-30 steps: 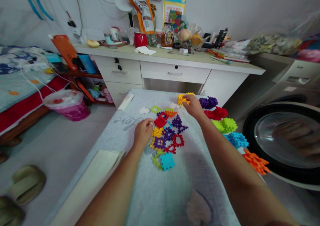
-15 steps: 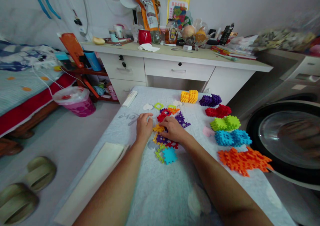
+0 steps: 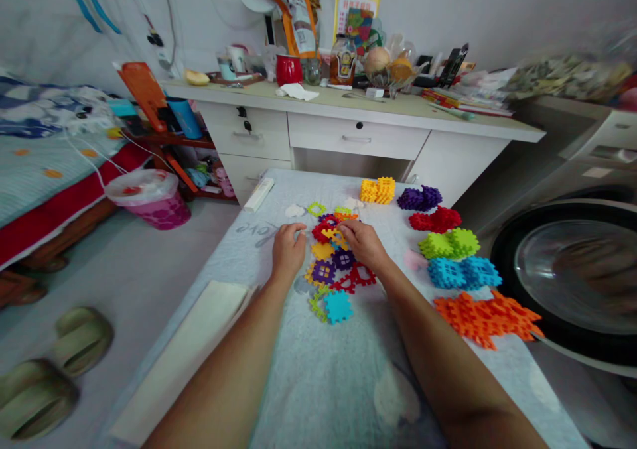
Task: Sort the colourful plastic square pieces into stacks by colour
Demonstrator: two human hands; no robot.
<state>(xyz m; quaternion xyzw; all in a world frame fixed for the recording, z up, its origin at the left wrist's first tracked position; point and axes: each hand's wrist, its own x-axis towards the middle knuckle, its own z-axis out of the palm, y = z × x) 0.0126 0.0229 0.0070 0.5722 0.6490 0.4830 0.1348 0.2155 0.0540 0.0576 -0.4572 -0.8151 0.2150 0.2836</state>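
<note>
Flat plastic interlocking tiles in several colours lie in a loose pile in the middle of the cloth-covered table. My right hand (image 3: 365,242) is at the pile's right side, its thumb and fingers pinched on a yellow openwork interlocking tile (image 3: 334,237). To the left of the pile rests my left hand (image 3: 288,250), thumb and fingers apart, holding nothing. Between the hands and nearer me lie a solid yellow tile (image 3: 322,251), a purple window tile (image 3: 324,272), a red tile (image 3: 363,274) and a solid blue tile (image 3: 338,307). A green frame tile (image 3: 316,208) lies at the far end.
Sorted tile groups line the right side: yellow (image 3: 377,190), purple (image 3: 419,198), red (image 3: 434,220), green (image 3: 448,243), blue (image 3: 464,273) and orange (image 3: 488,318). A white box (image 3: 259,195) sits at the far left corner. Beyond is a cluttered desk (image 3: 358,107); a washing machine (image 3: 572,263) stands right.
My right hand has moved slightly right and away from me, lifting off the pile with the yellow tile. Purple and red tiles beneath now show. My left hand has stayed in place.
</note>
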